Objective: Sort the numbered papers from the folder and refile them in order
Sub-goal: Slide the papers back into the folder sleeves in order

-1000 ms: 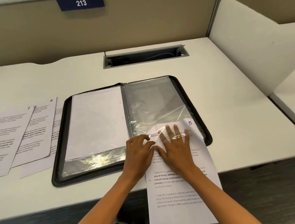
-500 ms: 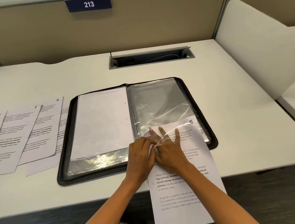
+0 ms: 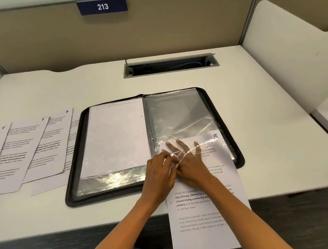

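Since the earlier frames the white printed sheet marked with a blue 5 (image 3: 208, 195) has slid further up into the folder, its top edge now reaching about a third of the way up the right-hand pocket, and the right hand (image 3: 189, 161) has gone in with it, fingers deeper under the film. The white desk (image 3: 246, 106) carries the black zip-edged folder (image 3: 74, 170), lying open and flat. Its right side holds a clear plastic sleeve (image 3: 180, 113), empty in its upper part, with the top of sheet 5 tucked in at the near end; the lower half of that sheet hangs past the desk's front edge. Its left side holds a sleeve with a blank white sheet (image 3: 117, 136) inside, glare blotting the bare strip below it. The right hand lies flat on sheet 5 with fingers straight and spread, seen through the crinkled film. The left hand (image 3: 157, 176) sits just beside it, touching, fingertips bent at the sleeve's near opening; whether they actually pinch the film is hard to make out. Left of the folder, overlapping printed sheets (image 3: 29, 150) lie fanned on the desk, numbered 6, 7 and 8 at their corners, the leftmost cut off by the picture's edge and one more mostly covered. Their text is too blurred to read.
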